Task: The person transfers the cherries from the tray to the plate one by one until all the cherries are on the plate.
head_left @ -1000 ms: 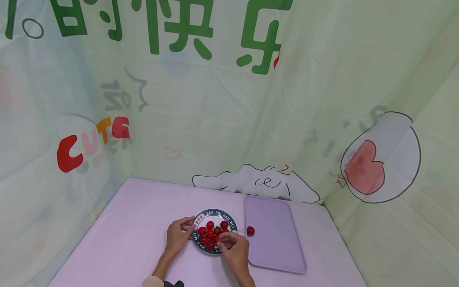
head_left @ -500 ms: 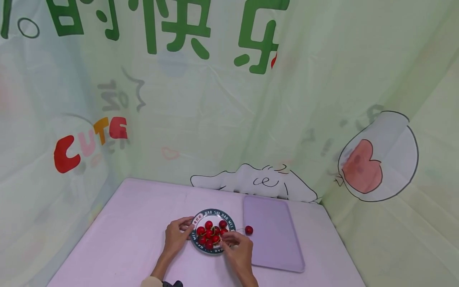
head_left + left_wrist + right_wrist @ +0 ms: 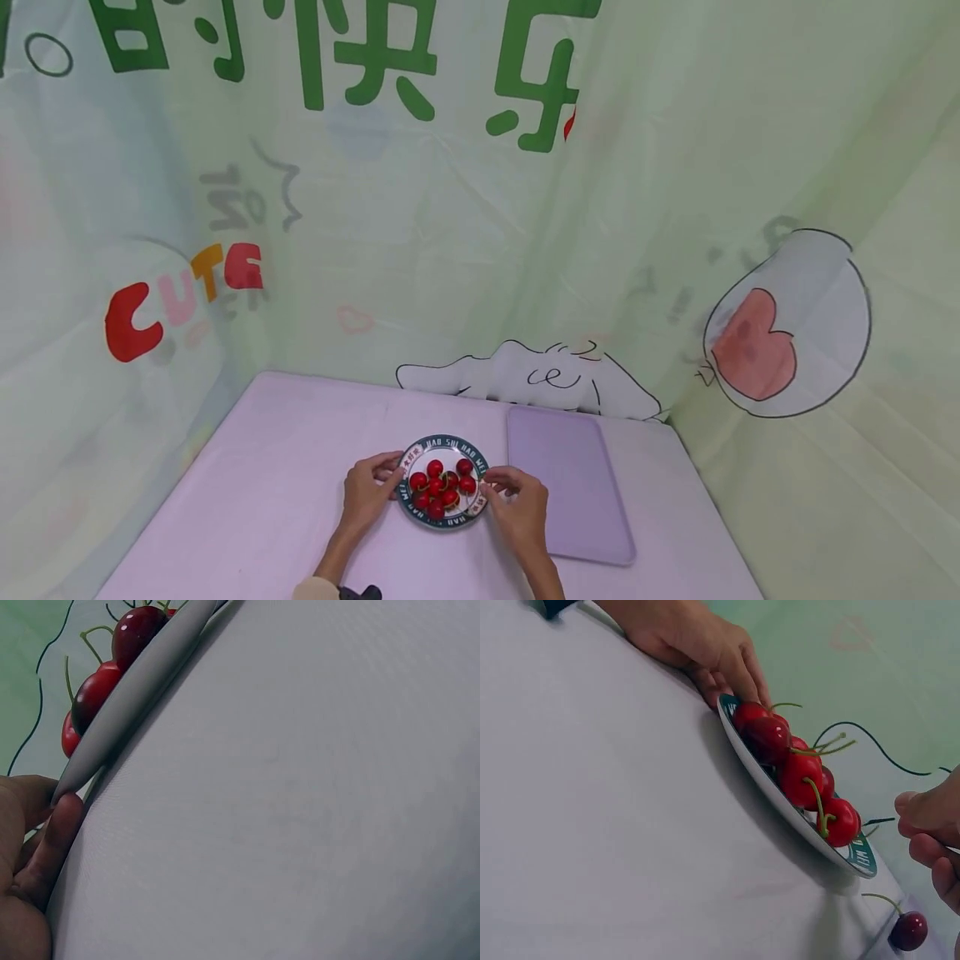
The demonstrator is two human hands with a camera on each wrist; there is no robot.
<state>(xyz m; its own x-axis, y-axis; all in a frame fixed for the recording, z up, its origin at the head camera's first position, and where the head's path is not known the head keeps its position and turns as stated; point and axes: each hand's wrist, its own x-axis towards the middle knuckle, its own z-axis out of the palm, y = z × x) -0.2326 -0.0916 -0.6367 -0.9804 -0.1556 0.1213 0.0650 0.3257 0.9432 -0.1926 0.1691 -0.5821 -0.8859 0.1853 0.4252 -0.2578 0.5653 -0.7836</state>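
Note:
A round plate (image 3: pixel 445 524) with a dark green lettered rim holds several red cherries (image 3: pixel 437 487) with green stems. At its left edge, my left hand (image 3: pixel 367 493) pinches the rim; the left wrist view shows its thumb and fingers (image 3: pixel 58 829) at the plate's edge. My right hand (image 3: pixel 521 510) is just right of the plate. In the right wrist view its loosely bent fingers (image 3: pixel 928 851) are apart from the fruit, with nothing visible between them. A single dark cherry (image 3: pixel 909 931) lies on the tray; in the head view the right hand hides it.
A flat lilac tray (image 3: pixel 577 483) lies right of the plate, partly behind the right hand. Both rest on a pale table (image 3: pixel 315 433). A printed curtain (image 3: pixel 420 250) hangs behind and beside the table.
My right hand has drawn away from the cherries to the plate's right edge and now covers the single cherry on the tray. My left hand stays at the rim. The head view has shifted slightly.

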